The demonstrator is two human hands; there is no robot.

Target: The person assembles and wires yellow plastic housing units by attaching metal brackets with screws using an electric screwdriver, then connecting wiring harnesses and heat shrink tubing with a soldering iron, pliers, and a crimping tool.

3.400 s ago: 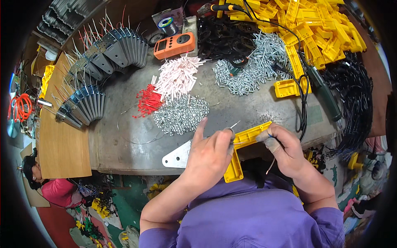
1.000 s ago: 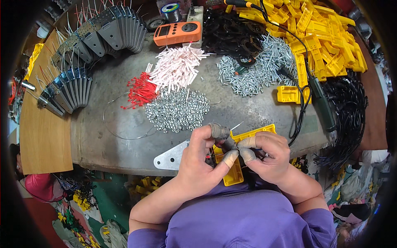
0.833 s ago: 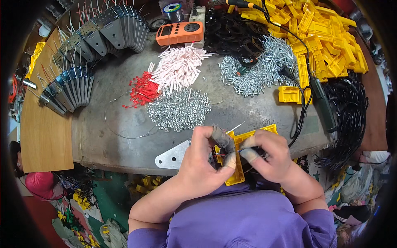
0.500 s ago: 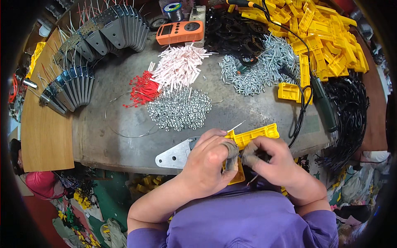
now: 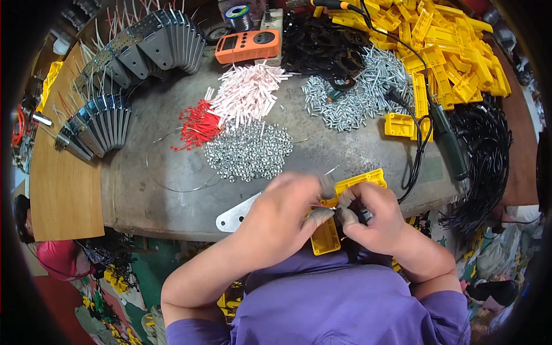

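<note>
My left hand [image 5: 282, 215] is blurred, its index finger raised and thumb lower with a gap between them. A bit of red wire [image 5: 316, 205] shows in that gap. My right hand [image 5: 374, 215] pinches a thin wire [image 5: 335, 209] close to the left thumb; the wire's full run is hidden. Behind and below the fingers is a yellow plastic housing [image 5: 326, 238], its long ribbed arm [image 5: 368, 179] reaching to the upper right. Under my left hand lies a flat silver metal plate [image 5: 234, 217] with holes. A pale wire end [image 5: 332, 170] sticks out past the left fingers.
Piles of nuts [image 5: 247, 152], red-capped parts [image 5: 198, 123], pale sleeves [image 5: 247, 92] and screws [image 5: 339, 103] cover the bench. Yellow housings [image 5: 454, 52] and black cords [image 5: 480, 155] fill the right. A corded tool [image 5: 450, 144], orange meter [image 5: 247, 46] and grey brackets [image 5: 144, 52] stand around.
My left fingers have parted from their closed grip and lifted. The lower part of the yellow housing shows more now. My right hand stays pinched, nearly in place.
</note>
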